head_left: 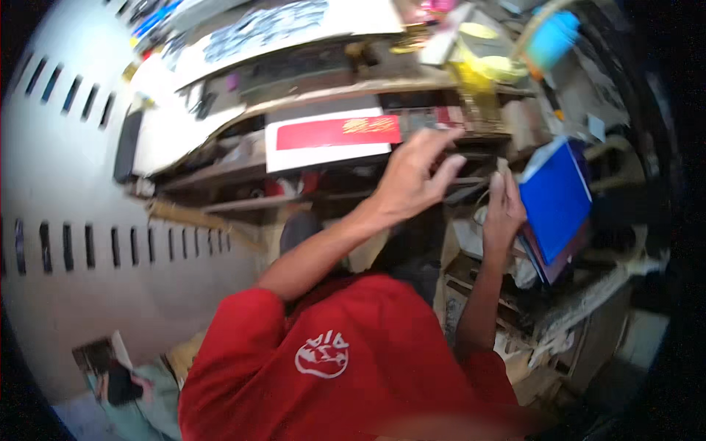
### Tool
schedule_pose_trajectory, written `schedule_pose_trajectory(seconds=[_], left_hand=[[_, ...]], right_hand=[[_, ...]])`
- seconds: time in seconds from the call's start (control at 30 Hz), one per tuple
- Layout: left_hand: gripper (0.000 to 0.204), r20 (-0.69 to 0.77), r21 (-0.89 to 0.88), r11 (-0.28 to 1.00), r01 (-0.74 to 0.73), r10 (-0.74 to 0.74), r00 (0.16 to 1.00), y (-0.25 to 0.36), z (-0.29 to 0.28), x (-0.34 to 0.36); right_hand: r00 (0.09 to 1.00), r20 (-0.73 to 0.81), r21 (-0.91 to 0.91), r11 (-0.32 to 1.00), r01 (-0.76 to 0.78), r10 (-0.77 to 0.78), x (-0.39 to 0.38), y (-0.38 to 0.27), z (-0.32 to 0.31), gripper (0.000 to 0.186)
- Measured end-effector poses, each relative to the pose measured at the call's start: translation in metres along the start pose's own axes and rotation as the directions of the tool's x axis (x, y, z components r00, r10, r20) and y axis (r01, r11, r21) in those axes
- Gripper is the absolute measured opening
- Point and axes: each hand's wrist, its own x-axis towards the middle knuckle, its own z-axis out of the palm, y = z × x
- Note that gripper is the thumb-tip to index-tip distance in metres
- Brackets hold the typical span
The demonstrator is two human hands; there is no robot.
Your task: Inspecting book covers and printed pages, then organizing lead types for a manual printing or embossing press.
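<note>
My left hand [418,175] hovers over the front edge of the workbench, thumb and fingers apart with nothing between them. Just left of it lies a red strip with gold markings [312,135] on a white sheet [331,156]. My right hand [504,209] is raised at the right, its fingers pressed together and pointing away from me. A small pale bit shows at their tips; blur keeps me from telling what it is. Right beside that hand stands a tilted blue folder or book [555,206]; whether they touch is unclear.
Cluttered shelves rise behind the bench, with a yellow container [478,73] and a blue cup-like thing [553,40] at the far right. A patterned black-and-white sheet [265,31] lies at the back. A slotted pale wall [66,162] borders the left; odds and ends crowd the lower right.
</note>
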Motion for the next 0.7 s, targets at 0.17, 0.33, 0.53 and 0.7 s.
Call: schedule_pose_trajectory(seconds=[0.17, 0.33, 0.53, 0.7], left_hand=[[0.039, -0.032, 0.173, 0.954, -0.244, 0.253, 0.967, 0.011, 0.001, 0.086], [0.048, 0.122, 0.315, 0.873, -0.372, 0.351, 0.928, -0.002, 0.019, 0.152], [0.052, 0.353, 0.520, 0.736, -0.434, 0.278, 0.894, -0.029, 0.036, 0.179], [0.050, 0.328, 0.494, 0.714, -0.497, 0.376, 0.867, -0.038, 0.040, 0.177]], right_hand=[[0.972, -0.216, 0.120, 0.990, -0.073, 0.098, 0.064, -0.012, 0.001, 0.033], [0.951, -0.278, -0.101, 0.988, 0.114, -0.138, 0.111, -0.025, 0.012, 0.025], [0.957, -0.218, -0.147, 0.976, 0.163, -0.193, 0.133, -0.014, 0.021, 0.020], [0.938, -0.245, -0.146, 0.966, 0.214, -0.244, 0.140, -0.011, 0.024, 0.019]])
